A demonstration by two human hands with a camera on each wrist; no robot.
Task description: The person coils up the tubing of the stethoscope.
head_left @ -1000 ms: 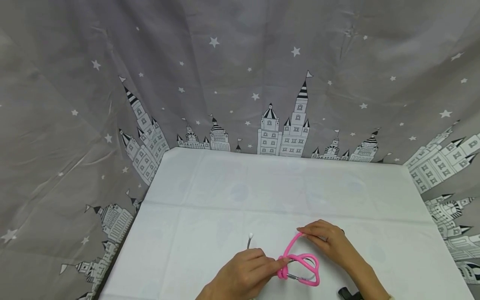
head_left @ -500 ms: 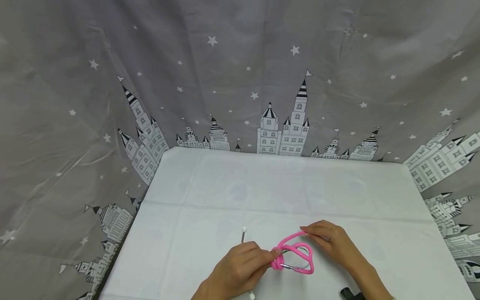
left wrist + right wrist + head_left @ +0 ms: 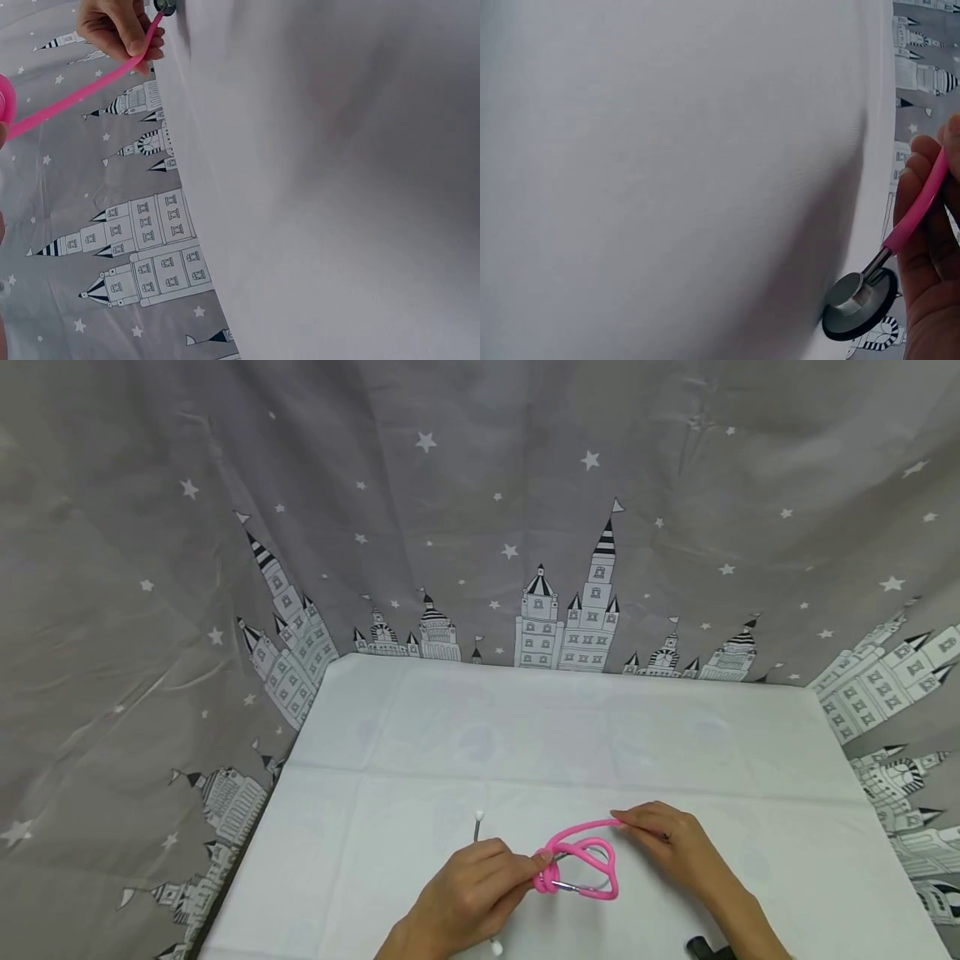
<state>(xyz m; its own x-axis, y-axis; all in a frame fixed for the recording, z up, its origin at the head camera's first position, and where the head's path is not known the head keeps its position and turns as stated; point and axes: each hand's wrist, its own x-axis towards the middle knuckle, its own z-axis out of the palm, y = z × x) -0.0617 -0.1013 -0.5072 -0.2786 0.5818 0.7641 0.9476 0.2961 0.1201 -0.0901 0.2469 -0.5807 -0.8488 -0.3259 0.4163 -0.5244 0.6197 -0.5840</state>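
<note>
A stethoscope with pink tubing [image 3: 613, 872] is held between both hands over the white table. My left hand [image 3: 476, 889] grips it where the tubing is wound round the metal ear tubes. White ear tips [image 3: 478, 816] stick out above and below that hand. Thumb and fingers of my right hand [image 3: 671, 839] pinch the free stretch of tubing, which runs from the wound part across to them. In the right wrist view, the round metal chest piece [image 3: 851, 296] with its black rim hangs just past the right fingers; the right hand covers it in the head view.
A white cloth covers the table [image 3: 420, 727]. Behind it and at the sides hangs a grey curtain [image 3: 450, 410] printed with castles and stars. A black object [image 3: 701, 947] shows beside the right forearm at the front edge.
My left hand has moved left and slightly away from me with the wound tubing. The stretch to the right hand lies flatter and longer. My right hand has shifted slightly right.
</note>
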